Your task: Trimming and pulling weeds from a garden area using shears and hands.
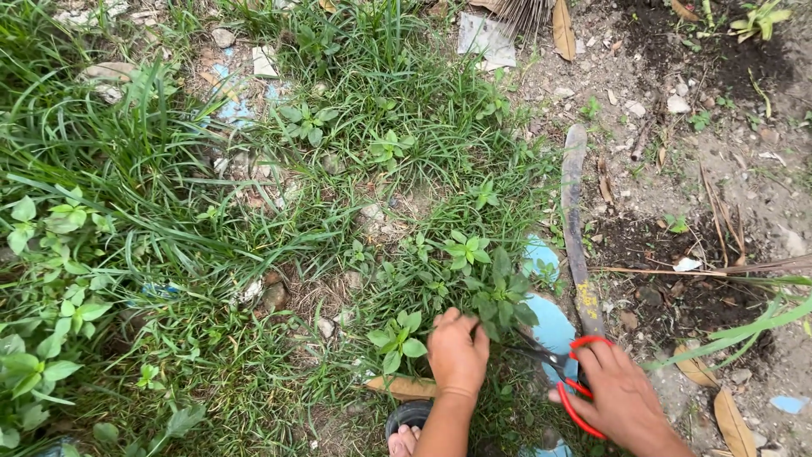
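My left hand (458,352) is closed around the stem of a leafy green weed (497,298) near the bottom middle of the head view. My right hand (622,395) grips red-handled scissors (568,370), whose dark blades point left toward the base of that weed, close to my left hand. A smaller leafy weed (397,334) grows just left of my left hand. My foot in a dark sandal (407,430) shows at the bottom edge.
A long machete (577,228) lies on the bare soil to the right. Thick grass (152,195) covers the left. Light blue fragments (551,326), stones, dry leaves (729,423) and a pale slab (486,40) lie scattered about.
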